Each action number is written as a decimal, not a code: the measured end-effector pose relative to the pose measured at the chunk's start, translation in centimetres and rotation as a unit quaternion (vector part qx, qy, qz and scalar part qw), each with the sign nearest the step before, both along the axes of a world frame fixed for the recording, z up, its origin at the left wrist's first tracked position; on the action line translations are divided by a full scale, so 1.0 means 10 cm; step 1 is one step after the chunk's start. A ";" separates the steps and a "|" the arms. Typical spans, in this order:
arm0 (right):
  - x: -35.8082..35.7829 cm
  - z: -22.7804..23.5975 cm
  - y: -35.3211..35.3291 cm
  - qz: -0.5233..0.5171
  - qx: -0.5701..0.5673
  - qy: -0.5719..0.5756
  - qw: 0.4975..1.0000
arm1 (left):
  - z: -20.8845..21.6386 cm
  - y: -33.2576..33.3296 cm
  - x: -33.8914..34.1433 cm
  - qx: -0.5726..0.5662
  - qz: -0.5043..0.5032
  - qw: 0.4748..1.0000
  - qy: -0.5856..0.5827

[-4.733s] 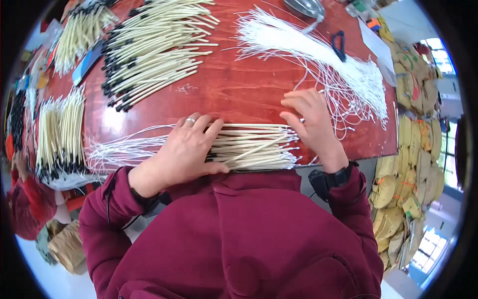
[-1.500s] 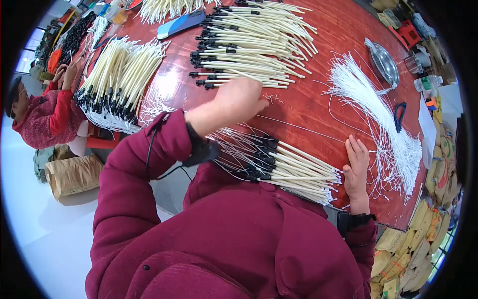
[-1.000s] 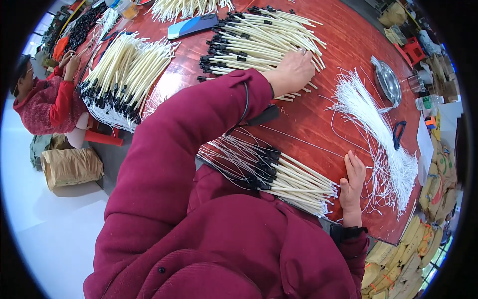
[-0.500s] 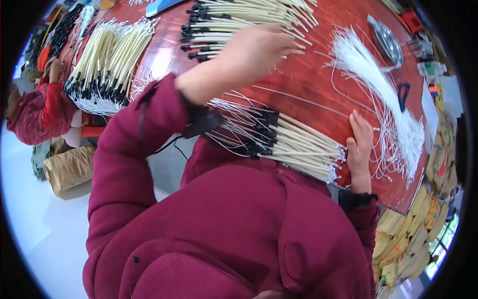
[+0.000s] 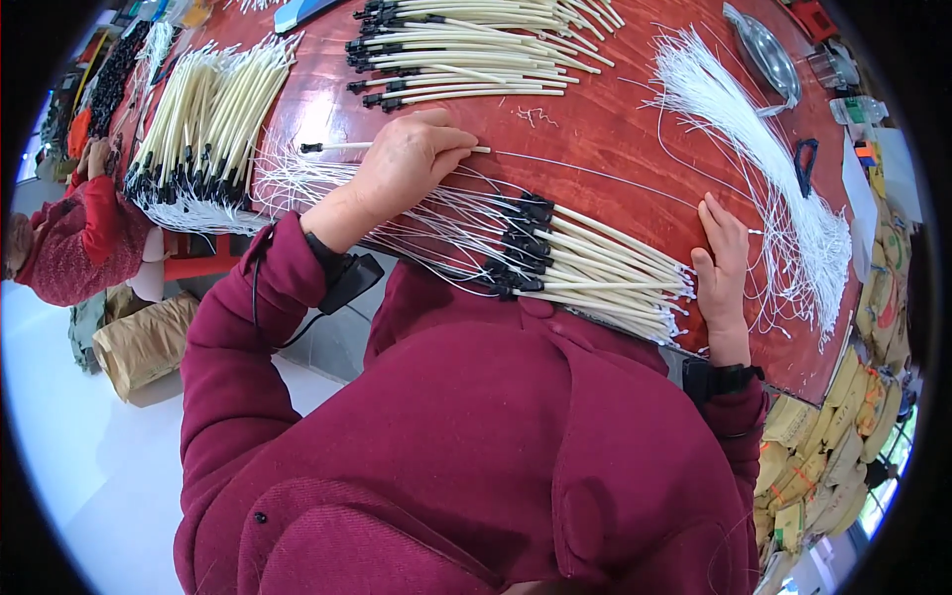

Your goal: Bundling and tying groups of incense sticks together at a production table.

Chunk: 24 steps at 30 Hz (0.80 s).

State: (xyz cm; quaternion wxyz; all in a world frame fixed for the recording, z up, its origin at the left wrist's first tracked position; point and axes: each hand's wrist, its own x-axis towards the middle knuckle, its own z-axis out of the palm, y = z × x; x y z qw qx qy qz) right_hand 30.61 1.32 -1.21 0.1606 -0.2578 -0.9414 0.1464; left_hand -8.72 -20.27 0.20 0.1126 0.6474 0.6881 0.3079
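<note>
Hands at a red-brown wooden table [image 5: 615, 129] covered in bundles of cream rods.

Left hand [image 5: 407, 159] closed over one thin cream rod with a black tip [image 5: 337, 147], fingers curled down on it, rod lying flat and poking out leftward from under the palm. Right hand [image 5: 722, 263] flat, fingers together, pressed against the right ends of a nearer row of cream rods with black caps and white wire tails [image 5: 585, 268]. Loose white wires [image 5: 764, 159] heaped beyond the right hand; more cream rod bundles [image 5: 476, 50] farther back.
</note>
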 end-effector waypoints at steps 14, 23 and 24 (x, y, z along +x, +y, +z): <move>0.04 -0.02 0.00 -0.001 0.015 -0.021 1.000 | 0.03 0.08 0.08 -0.011 -0.001 1.000 0.016; 0.01 0.04 0.00 0.013 0.003 -0.031 0.999 | -0.06 0.26 0.23 0.016 -0.027 0.994 0.100; -0.01 0.04 -0.01 0.020 0.003 -0.034 0.999 | -0.07 0.36 0.30 0.012 -0.054 0.990 0.129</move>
